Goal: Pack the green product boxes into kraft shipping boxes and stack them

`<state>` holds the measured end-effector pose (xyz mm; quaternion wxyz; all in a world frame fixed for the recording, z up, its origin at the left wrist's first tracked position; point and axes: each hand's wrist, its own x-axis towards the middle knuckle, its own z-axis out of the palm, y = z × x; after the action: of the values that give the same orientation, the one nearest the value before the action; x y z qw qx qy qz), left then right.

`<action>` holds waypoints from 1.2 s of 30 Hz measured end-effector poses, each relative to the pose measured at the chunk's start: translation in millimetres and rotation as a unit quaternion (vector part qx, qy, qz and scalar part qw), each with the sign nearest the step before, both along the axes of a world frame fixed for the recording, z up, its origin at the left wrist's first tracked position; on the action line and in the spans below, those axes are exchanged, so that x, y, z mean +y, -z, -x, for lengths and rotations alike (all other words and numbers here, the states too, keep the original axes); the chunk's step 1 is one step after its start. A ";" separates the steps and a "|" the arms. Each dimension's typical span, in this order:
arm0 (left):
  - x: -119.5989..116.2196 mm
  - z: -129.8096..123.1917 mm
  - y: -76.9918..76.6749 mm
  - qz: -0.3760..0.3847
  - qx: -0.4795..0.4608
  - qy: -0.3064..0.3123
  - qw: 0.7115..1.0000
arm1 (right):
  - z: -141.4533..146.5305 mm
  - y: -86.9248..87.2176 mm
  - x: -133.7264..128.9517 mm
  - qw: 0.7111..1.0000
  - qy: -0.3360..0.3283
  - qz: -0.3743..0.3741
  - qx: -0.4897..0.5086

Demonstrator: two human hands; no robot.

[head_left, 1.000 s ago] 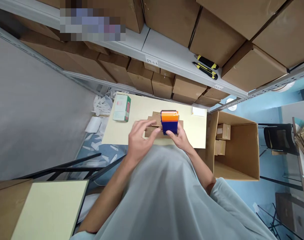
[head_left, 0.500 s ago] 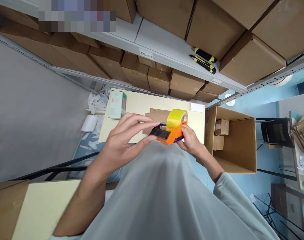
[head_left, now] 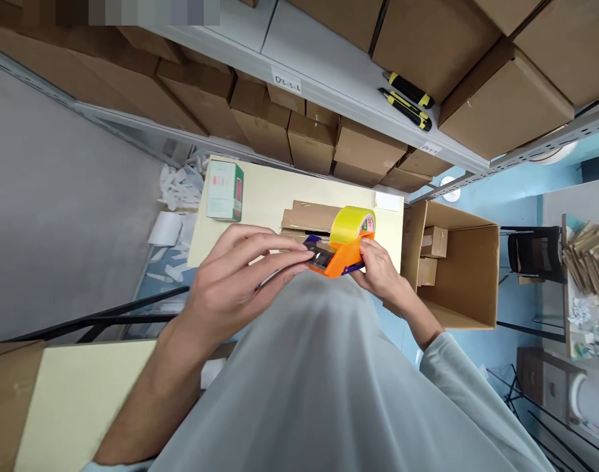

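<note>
My right hand [head_left: 380, 267] grips an orange tape dispenser [head_left: 346, 257] by its rear end. A wide roll of yellow tape [head_left: 348, 225] sits on the dispenser, which also has dark blue parts and a black front section. From the left, my left hand [head_left: 245, 272] reaches to the dispenser's front edge, thumb and fingertips pressed together there. Whatever is between those fingertips is too small to make out. Behind the dispenser, flat brown cardboard [head_left: 306, 215] lies on the pale yellow table [head_left: 264, 187].
A green and white box [head_left: 224, 190] stands at the table's left end. To the right is a large open carton [head_left: 466, 262] with small boxes inside. Two utility knives [head_left: 407, 99] lie on the shelf [head_left: 323, 72] above, among brown boxes. White scraps [head_left: 181, 187] are piled left of the table.
My left thumb and fingers have come together at the dispenser's front edge, where they were spread apart before. The dispenser has shifted slightly, still in my right hand. The view has tilted a little.
</note>
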<state>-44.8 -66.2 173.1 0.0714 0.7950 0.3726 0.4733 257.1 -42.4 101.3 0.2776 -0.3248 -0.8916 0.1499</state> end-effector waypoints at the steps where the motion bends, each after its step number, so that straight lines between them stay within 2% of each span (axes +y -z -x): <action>1: -0.7 -0.2 0.7 -0.004 0.002 -0.006 1.000 | 0.5 1.3 -0.7 1.000 -0.003 0.002 0.002; 5: -2.6 0.9 2.9 -0.018 0.006 -0.015 1.000 | 1.7 5.6 -3.9 1.000 -0.009 -0.003 -0.003; 14: -11.2 5.3 7.0 0.007 0.002 0.005 1.000 | 0.0 5.6 -9.2 1.000 -0.016 0.025 0.000; 20: -11.7 -0.3 12.3 -0.026 0.033 -0.026 0.999 | -1.5 6.6 -12.6 0.999 0.009 0.038 -0.033; 24: -9.9 0.7 16.0 -0.008 0.036 -0.012 0.999 | -0.3 7.5 -16.3 0.999 0.000 0.032 -0.040; 30: -8.7 -1.0 13.3 -0.011 0.014 -0.020 1.000 | -1.6 7.6 -20.7 0.999 -0.019 0.025 -0.042; 33: -8.4 -5.1 9.3 0.017 -0.008 -0.032 0.999 | -3.7 4.9 -19.8 0.997 -0.028 0.055 -0.054; 36: -9.3 -8.5 8.9 0.078 -0.017 -0.052 0.995 | -4.8 0.3 -17.5 0.994 -0.036 0.085 -0.060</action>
<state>-36.3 -75.5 164.2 0.1149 0.7586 0.4479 0.4591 261.9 -59.9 101.0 0.1897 -0.3235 -0.9017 0.2152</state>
